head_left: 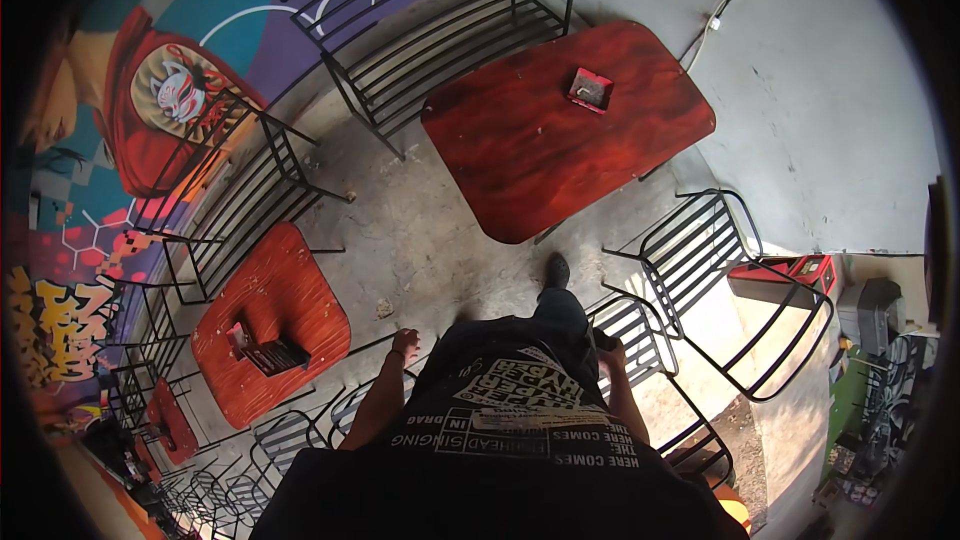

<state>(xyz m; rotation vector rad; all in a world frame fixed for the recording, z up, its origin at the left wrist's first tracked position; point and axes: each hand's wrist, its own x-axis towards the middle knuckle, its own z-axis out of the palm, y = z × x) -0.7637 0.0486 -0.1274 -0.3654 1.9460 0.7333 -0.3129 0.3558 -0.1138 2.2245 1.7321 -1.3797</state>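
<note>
My left hand [406, 343] hangs beside my left hip, fingers loosely bent and apart, with nothing seen in it. The nearest furniture to it is a red wooden table [330, 312] on the left, bearing a dark box-like holder [277, 357]. At my right hip, my right hand [612, 355] is closed around a small black object [604, 340], whose kind I cannot make out. A black metal slatted chair [632, 332] stands close to that hand. Ahead, a larger red table [520, 140] carries a square red ashtray [591, 90].
Black slatted benches [440, 50] line the painted wall [225, 0]. Another metal chair [700, 250] stands right of my foot [557, 270]. A red box [785, 280] and cluttered gear [870, 370] lie far right. Concrete floor [400, 230] runs between the tables.
</note>
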